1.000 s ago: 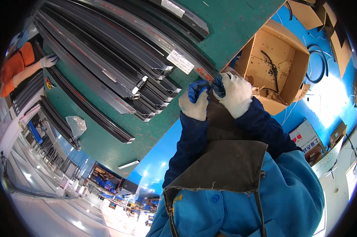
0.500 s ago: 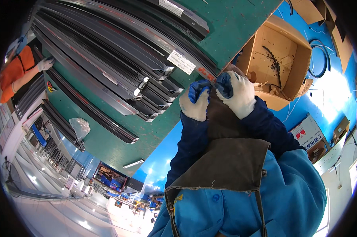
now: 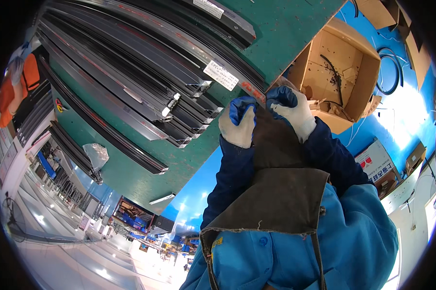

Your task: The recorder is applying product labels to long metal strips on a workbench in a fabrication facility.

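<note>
At the far left a co-worker (image 3: 10, 96) in orange is beyond the table (image 3: 189, 166), with a gloved hand (image 3: 16, 70) beside the clothing and off the bars. On the green top near that side lies a small red-and-yellow tool (image 3: 59, 105). Below it, a bundle (image 3: 73, 150) of dark lengths runs along the table, and a clear bag (image 3: 97, 155) sits by its right end. Two or more long dark strips (image 3: 102, 128) lie right of the tool, separate from the main pile. That pile of black and grey bars (image 3: 116, 67) fills the upper left, its cut ends staggered toward the middle, with a white label (image 3: 221, 75) near the right-hand ends.

The red-marked bar (image 3: 252, 91) slants along the pile's right side, and its end lies between the two hands. The left hand (image 3: 237, 121), in a white glove with blue fingers, is curled beside that end; whether it grips anything cannot be told. The dark apron (image 3: 276, 140) is just below. The right hand (image 3: 293, 110), gloved alike, is bent with its fingertips turned inward; its grasp is hidden too.

Further right, an open box (image 3: 370, 89) holds a black strip (image 3: 335, 79) and scraps. Beyond it, a black coil (image 3: 399, 79) lies on the blue floor (image 3: 401, 125).
</note>
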